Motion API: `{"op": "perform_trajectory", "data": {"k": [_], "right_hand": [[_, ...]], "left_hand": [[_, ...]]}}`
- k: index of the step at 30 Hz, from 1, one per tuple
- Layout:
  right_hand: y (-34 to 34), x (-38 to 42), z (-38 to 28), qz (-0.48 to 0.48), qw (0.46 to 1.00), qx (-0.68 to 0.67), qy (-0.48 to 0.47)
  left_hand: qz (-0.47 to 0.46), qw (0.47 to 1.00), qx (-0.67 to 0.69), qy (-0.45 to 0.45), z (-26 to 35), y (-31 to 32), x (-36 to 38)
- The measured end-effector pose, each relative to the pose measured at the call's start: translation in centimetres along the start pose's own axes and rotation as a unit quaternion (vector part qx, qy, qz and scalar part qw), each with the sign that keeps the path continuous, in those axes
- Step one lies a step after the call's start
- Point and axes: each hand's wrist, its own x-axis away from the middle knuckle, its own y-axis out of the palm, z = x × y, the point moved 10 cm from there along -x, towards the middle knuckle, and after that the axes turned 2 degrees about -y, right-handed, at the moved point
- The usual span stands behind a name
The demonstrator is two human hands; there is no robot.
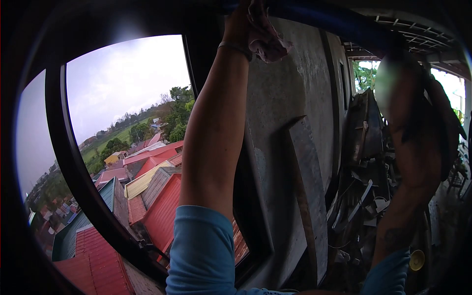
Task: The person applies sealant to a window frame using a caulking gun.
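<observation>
My left arm reaches straight up past the window, and my left hand (238, 22) is partly cut off by the top edge. A crumpled pinkish cloth (268, 37) hangs from it, its fingers closed around the upper part. A dark blue bar (324, 17), perhaps a tube, runs across the top from beside that hand towards the right. My right arm is raised too. My right hand (410, 86) is near the bar's right end, in shadow and partly blurred, so its fingers do not show clearly.
On the left, a dark-framed window (61, 123) looks over red metal roofs (160, 201) and trees. A long flat board (309, 182) leans against the grey concrete wall (290, 78). Piled scrap (364, 187) lies behind, left of my right arm. A yellow round object (417, 260) is low at right.
</observation>
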Motion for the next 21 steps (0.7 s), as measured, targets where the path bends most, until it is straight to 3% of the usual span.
{"op": "perform_trajectory", "data": {"k": [3, 5, 7, 9, 16, 21], "right_hand": [[0.1, 0.1, -0.1, 0.006, 1.0, 0.018, -0.005], [0.3, 0.0, 0.1, -0.012, 1.0, 0.025, -0.001], [0.8, 0.1, 0.2, -0.03, 0.999, 0.031, 0.004], [0.5, 0.3, -0.1, 0.017, 0.999, 0.034, -0.008], [1.7, 0.2, 0.5, 0.021, 0.999, 0.038, -0.001], [2.5, 0.2, 0.9, 0.011, 1.0, 0.024, 0.012]], "left_hand": [[-0.002, 1.0, -0.014, 0.022, 0.5, 1.0, 0.8], [-0.041, 0.996, -0.08, -0.017, -0.5, 3.3, 2.2], [-0.026, 0.998, -0.06, -0.008, 0.3, 1.1, 0.7], [-0.01, 0.999, -0.041, 0.001, 0.8, 1.2, 1.1], [-0.062, 0.998, -0.027, -0.003, 1.7, -0.2, -0.3], [-0.088, 0.996, -0.028, 0.0, 1.0, 3.7, 2.3]]}}
